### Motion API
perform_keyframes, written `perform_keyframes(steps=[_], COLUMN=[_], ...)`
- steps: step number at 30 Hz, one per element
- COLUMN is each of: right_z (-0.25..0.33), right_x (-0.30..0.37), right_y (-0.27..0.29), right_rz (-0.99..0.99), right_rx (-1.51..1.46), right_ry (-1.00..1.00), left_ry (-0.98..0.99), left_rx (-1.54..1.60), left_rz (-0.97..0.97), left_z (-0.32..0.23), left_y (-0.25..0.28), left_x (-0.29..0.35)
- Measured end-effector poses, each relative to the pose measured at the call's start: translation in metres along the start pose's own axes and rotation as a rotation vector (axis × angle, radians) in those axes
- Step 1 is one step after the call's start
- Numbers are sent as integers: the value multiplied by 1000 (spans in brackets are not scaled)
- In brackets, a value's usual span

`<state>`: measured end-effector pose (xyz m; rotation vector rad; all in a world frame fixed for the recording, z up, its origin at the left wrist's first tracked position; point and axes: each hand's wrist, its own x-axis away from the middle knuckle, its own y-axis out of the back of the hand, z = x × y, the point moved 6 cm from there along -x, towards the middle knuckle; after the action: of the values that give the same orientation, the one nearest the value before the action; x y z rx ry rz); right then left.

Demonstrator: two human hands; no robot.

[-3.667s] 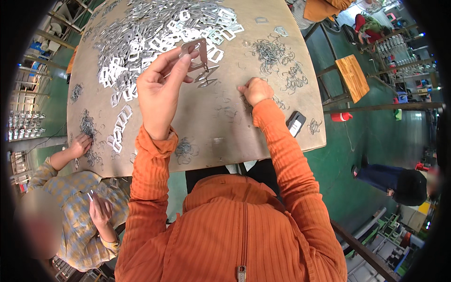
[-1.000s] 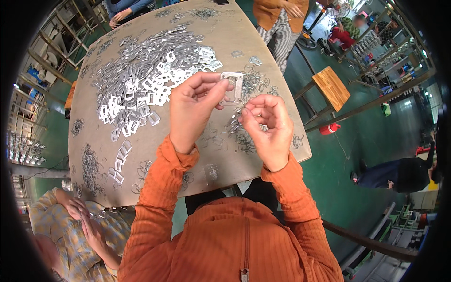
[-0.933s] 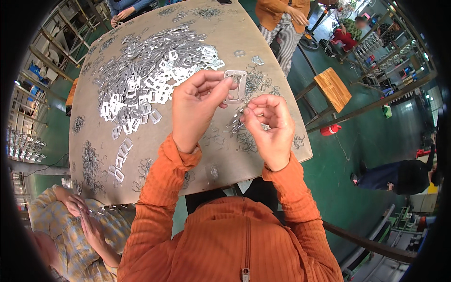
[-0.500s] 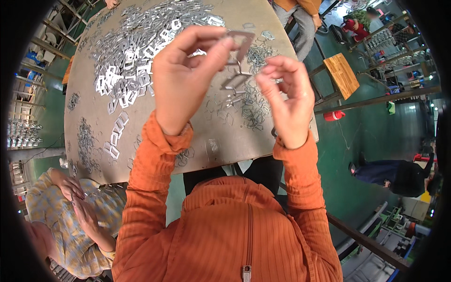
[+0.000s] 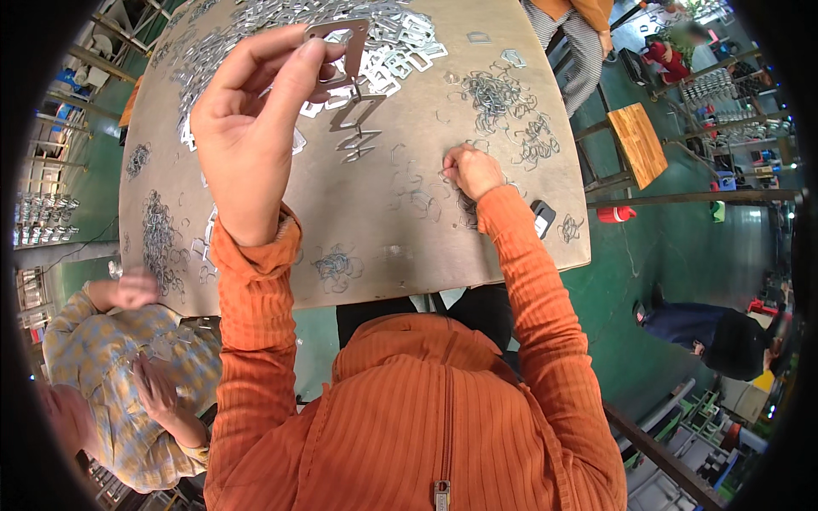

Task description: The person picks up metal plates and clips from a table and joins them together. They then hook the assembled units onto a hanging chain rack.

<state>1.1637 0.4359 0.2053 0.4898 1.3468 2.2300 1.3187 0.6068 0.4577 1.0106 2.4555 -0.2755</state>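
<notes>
My left hand, raised over the table, pinches a flat metal frame plate by its edge. From that plate hangs a short chain of similar rectangular frames, joined by small wire hooks. Lower and to the right, my right hand rests at the tabletop with its fingertips pressed together among scattered thin wire hooks. Whatever lies between those fingertips is too small to make out. A denser heap of bent wire hooks lies beyond the right hand.
A big pile of metal frames covers the far left of the table. A dark phone-like object lies right of my forearm. More hooks lie near the front edge. One co-worker sits at left; another person is far right.
My left hand has moved left with the hanging chain of frames. My right hand has left the chain and dropped to the wire hooks on the table. The co-worker's hands have moved apart.
</notes>
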Motion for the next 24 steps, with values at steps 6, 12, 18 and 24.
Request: perform_keyframes(steps=[6,12,18,24], right_z=[10,-21,24,78], right_x=[-3,3,21,41], right_y=[4,5,1,-40], right_rz=[-103,-129,-87,106], right_rx=[112,-616,25,-285], right_ry=[49,-227,-118,-38], left_ry=[-6,-18,-31,-32], left_rx=[-10,23,35,41], left_rz=[-44,-51,-51,-49], left_z=[5,4,1,-2], left_y=[18,24,26,29], left_x=[5,10,15,18])
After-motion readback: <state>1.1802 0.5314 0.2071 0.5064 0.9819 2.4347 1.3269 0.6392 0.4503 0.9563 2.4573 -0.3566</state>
